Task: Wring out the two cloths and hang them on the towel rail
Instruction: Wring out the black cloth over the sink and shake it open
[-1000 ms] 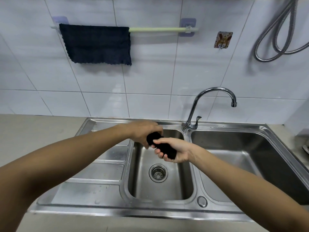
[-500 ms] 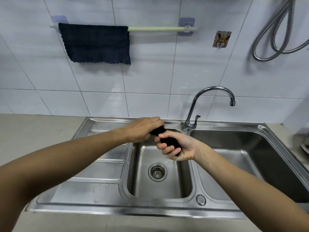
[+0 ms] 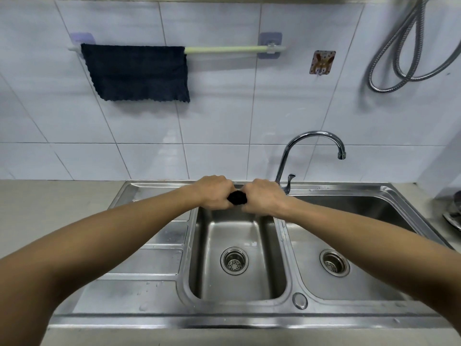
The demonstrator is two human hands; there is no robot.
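Black cloth [image 3: 237,197] bunched into tight roll, held over back edge of left sink basin [image 3: 237,283], only short middle bit shows between the two fists. Left hand [image 3: 215,192] closed around its left end, right hand [image 3: 265,196] closed around its right end, knuckles up, fists nearly touching, both forearms stretched forward from bottom corners. Second cloth, dark blue cloth [image 3: 136,72], hangs flat over towel rail [image 3: 224,49] on tiled wall, covers left part of rail up to left bracket; wavy lower edge hangs free, well above counter. Right part of rail bare, pale green, between blue cloth edge and right bracket [image 3: 270,44]. Small sticker hook [image 3: 322,62] on wall right of rail, apart from it. Coiled metal hose [image 3: 409,53] top right corner. Faucet [image 3: 311,146] rises just behind right hand, spout arcs right and ends over right sink basin [image 3: 349,278]; handle just beside right wrist. Left basin below hands open, strainer drain [image 3: 234,260] in floor. Right basin has own drain [image 3: 334,262]. Ribbed drainboard [image 3: 149,245] left of basins, wet spots, left forearm crosses over it. Grey counter [image 3: 50,203] far left, open. Some metal item at right frame edge, cut off, cannot tell what. Wall space between hands and rail clear tile
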